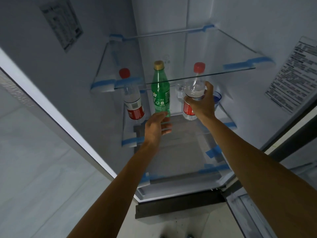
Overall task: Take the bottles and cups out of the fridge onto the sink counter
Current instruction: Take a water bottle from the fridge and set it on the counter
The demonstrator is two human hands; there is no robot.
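The right hand [201, 103] is clamped round the middle of a red-capped water bottle [195, 83] inside the fridge, just under the upper glass shelf [223, 70]. The left hand [157, 125] is cupped about the base of the green soda bottle [160, 93]; whether it is gripped cannot be told. That grip should be closed first. Both bottles are then best drawn out low and upright, caps kept clear of the glass edge.

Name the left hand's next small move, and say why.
Probably close the left hand round the green bottle. Its fingers sit at the bottle's base, spread and not yet wrapped round it, while the right hand grips the right red-capped bottle. With both held, they could come out of the fridge together.
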